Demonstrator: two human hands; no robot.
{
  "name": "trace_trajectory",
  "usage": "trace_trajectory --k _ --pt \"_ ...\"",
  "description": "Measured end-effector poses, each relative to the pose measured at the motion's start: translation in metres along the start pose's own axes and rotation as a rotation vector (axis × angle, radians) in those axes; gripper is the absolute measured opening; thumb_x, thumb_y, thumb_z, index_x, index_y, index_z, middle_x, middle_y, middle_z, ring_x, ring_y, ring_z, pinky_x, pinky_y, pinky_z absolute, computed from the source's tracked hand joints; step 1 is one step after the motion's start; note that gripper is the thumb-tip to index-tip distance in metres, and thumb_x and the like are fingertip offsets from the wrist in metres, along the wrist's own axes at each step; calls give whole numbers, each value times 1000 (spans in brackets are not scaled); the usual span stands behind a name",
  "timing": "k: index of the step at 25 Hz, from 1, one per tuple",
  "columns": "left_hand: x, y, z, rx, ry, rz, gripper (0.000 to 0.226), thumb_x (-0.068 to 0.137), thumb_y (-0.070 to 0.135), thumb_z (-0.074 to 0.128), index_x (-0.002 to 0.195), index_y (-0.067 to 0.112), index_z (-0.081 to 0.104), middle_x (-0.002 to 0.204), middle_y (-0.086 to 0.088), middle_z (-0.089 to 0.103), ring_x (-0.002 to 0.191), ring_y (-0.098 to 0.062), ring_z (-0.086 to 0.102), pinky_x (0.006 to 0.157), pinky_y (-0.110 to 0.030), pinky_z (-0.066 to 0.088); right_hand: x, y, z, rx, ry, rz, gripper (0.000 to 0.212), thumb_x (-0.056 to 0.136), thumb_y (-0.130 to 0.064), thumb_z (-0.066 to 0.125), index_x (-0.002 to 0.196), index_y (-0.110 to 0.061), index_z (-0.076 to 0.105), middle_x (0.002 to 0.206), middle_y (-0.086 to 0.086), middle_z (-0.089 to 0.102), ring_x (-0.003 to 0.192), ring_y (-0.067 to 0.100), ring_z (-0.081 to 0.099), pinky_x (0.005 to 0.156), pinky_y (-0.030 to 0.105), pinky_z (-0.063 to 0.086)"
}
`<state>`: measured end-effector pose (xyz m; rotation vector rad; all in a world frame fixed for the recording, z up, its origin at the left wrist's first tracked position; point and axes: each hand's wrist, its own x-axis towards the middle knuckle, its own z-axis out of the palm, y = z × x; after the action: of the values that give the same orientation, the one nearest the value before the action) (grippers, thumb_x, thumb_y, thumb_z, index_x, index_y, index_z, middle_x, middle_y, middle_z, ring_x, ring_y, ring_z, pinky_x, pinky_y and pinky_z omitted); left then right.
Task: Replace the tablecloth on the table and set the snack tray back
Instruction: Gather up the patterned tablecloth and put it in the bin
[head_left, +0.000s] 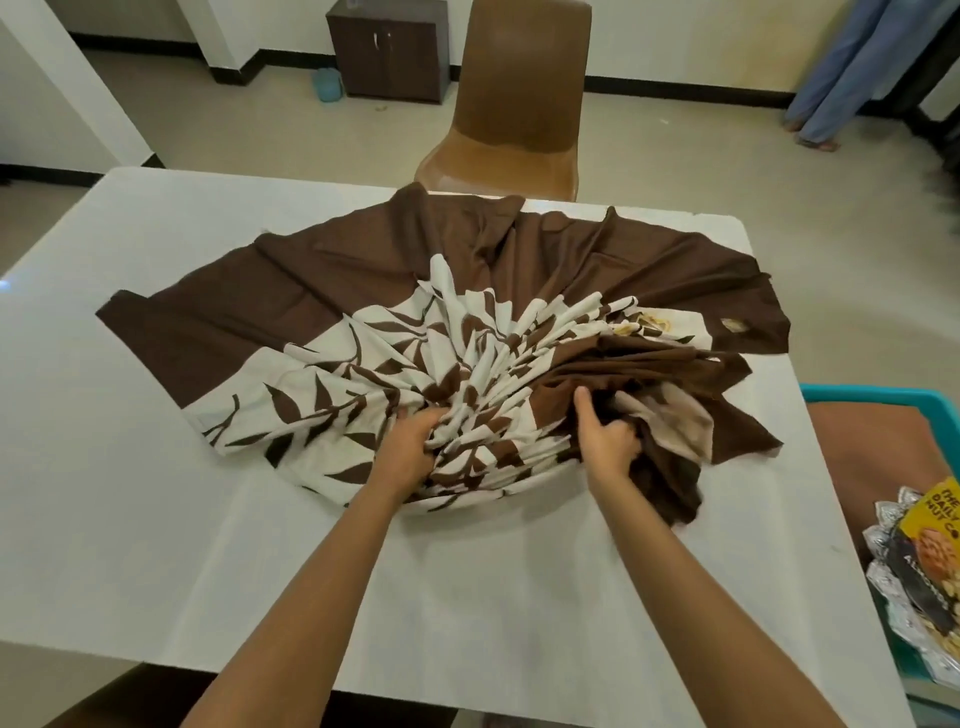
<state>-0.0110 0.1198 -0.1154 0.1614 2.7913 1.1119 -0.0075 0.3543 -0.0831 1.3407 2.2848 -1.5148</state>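
A brown tablecloth (374, 270) with a cream leaf-print centre lies bunched on the white table (130, 467), its folds fanning out from the near middle. My left hand (410, 447) grips a gathered wad of the cream printed part. My right hand (608, 439) grips the brown folds just to the right of it. The far edge of the cloth reaches the table's back edge. A silver snack tray (904, 597) with nut packets sits at the right edge of view, off the table and partly cut off.
A brown plastic chair (514, 114) stands behind the table. A teal basket (878, 397) holding brown fabric sits to the right, beside the tray. A dark cabinet (389, 52) stands by the far wall. A person's legs (831, 78) show at the top right.
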Motion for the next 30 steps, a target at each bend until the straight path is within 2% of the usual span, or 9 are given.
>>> trace_trajectory --k 3,5,10,15,19,23,26,28,30 --pt "-26 7 2 -5 -107 112 53 75 -11 66 122 14 65 123 -4 63 112 -12 51 93 -12 31 17 -18 0 31 -24 -56 103 69 -78 59 138 -2 45 146 19 41 137 36 31 116 44 21" --pt "-37 7 7 70 -213 192 55 71 -15 59 119 12 66 124 -6 63 118 -15 52 111 -30 28 15 -40 2 32 -108 -108 110 62 -82 62 136 -2 47 146 17 42 138 35 32 116 44 22" --pt "-56 8 21 349 -482 484 44 65 -14 53 96 11 69 103 -6 67 107 -22 58 112 -40 29 14 -80 39 -295 -229 -104 156 46 -75 78 146 -18 -28 151 38 -7 141 52 0 114 62 7" --pt "-56 5 19 379 -470 696 50 66 -13 58 107 13 68 108 -6 68 109 -25 59 103 -34 38 14 -46 81 -571 -157 -236 155 48 -74 78 145 -22 -30 147 42 -17 138 57 -12 111 63 -7" --pt "-61 -14 6 148 -355 399 65 70 -10 54 126 23 57 134 2 51 126 -16 46 102 -35 43 20 -34 85 -523 -103 -286 146 52 -72 77 150 -19 -19 150 38 -13 141 50 -13 113 57 -9" --pt "-100 10 -12 -267 -48 -42 80 67 28 79 136 43 40 138 20 39 128 3 37 108 -33 38 21 -30 88 -488 -52 -299 136 59 -65 78 151 -20 -12 152 35 -11 143 46 -12 115 53 -10" --pt "-145 67 6 -115 190 -400 114 55 69 70 147 36 12 157 2 5 144 -19 8 117 -44 11 24 -30 90 -465 -34 -307 131 63 -60 78 152 -20 -10 153 34 -10 143 46 -13 115 52 -9" --pt "-153 97 37 41 -7 -596 145 41 87 54 144 27 -29 151 -10 -32 142 -36 -21 111 -57 -8 25 -29 90 -443 -33 -312 128 65 -56 77 152 -19 -8 153 35 -10 143 46 -13 115 52 -9" --pt "-144 106 61 115 -38 -647 165 31 82 69 141 21 -37 150 -29 -23 139 -52 -15 103 -74 1 25 -27 90 -418 -32 -319 125 67 -53 77 152 -18 -8 153 35 -8 143 45 -12 115 51 -9"
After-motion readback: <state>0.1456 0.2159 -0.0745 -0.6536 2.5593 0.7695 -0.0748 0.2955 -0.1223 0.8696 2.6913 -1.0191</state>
